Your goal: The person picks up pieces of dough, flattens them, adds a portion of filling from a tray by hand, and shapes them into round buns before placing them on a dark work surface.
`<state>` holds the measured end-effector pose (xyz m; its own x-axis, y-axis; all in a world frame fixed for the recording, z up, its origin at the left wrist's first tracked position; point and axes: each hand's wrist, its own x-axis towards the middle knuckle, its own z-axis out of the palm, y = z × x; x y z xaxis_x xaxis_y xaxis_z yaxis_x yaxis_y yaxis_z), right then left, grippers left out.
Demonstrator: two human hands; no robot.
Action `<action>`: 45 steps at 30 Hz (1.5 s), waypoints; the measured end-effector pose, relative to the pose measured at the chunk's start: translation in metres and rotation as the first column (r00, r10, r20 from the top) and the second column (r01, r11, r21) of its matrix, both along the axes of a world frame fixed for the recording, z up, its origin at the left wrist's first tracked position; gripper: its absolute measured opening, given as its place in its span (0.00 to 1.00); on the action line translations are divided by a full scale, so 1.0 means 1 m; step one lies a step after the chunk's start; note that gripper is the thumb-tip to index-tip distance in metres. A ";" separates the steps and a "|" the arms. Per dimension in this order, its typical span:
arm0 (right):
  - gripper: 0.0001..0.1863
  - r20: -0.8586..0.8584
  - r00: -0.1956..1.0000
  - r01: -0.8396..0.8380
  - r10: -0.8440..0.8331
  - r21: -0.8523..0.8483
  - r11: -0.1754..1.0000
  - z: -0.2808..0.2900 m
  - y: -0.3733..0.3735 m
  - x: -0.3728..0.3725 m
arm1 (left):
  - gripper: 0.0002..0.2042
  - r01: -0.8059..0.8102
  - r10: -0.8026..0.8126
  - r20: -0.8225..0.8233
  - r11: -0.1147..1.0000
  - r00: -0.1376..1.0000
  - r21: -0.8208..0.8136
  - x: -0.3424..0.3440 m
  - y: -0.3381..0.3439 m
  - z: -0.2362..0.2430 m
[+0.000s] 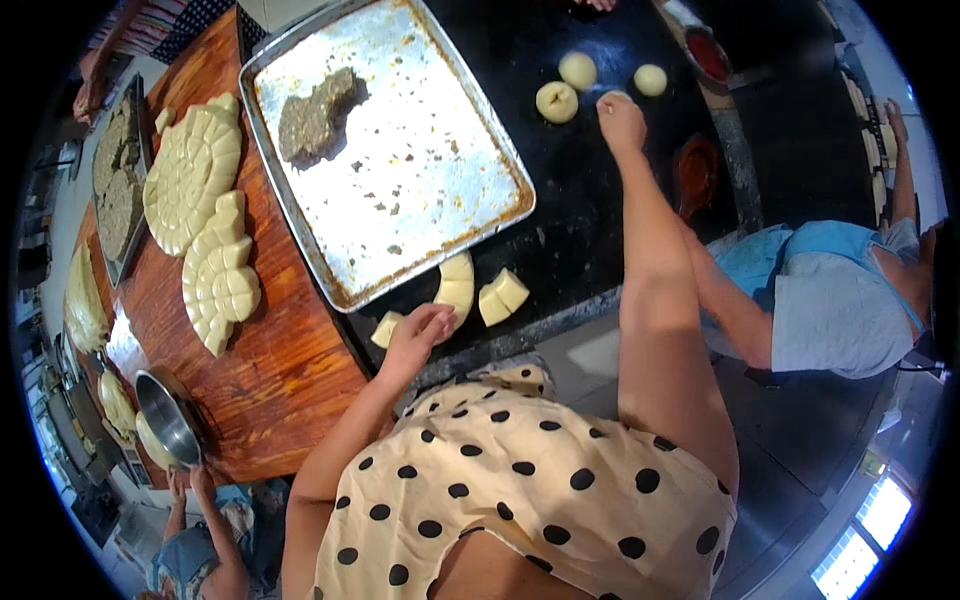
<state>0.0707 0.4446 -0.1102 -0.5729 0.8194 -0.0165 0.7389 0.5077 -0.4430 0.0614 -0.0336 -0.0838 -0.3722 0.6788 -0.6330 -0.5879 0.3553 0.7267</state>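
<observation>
My right hand (619,122) is closed on a small dough piece (612,97) on the black worktop, beside three dough balls (556,101). My left hand (422,330) has its fingers curled at the lower end of a curved dough strip (455,280). Cut dough pieces (503,296) lie either side of the strip, below a large metal tray (410,130) holding a lump of brownish filling (315,120) and scattered bits.
Scored dough slabs (190,180), a filling tray (118,180) and a steel bowl (162,415) are on the wooden table (290,370) at left. Red dishes (696,175) are at right. Co-workers (830,300) stand at right, lower left (205,550) and upper left.
</observation>
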 end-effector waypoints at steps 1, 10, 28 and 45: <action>0.12 -0.135 0.990 -0.030 0.032 0.017 0.999 -0.006 -0.021 0.004 | 0.15 0.072 -0.076 -0.096 0.996 0.992 -0.047 0.003 0.004 -0.005; 0.36 -0.265 0.801 -0.597 0.537 -0.434 0.675 0.002 -0.229 0.128 | 0.15 0.388 -0.404 -0.754 0.897 0.518 -0.213 0.032 0.027 -0.013; 0.24 0.065 0.676 -0.711 0.734 -0.202 0.673 0.001 -0.240 0.148 | 0.33 0.570 -0.510 -0.821 0.766 0.258 -0.297 0.036 0.048 -0.034; 0.31 0.099 0.995 0.014 -0.025 0.117 0.993 -0.072 -0.209 0.125 | 0.16 0.493 -0.439 -0.831 0.836 0.341 -0.240 0.035 0.055 -0.020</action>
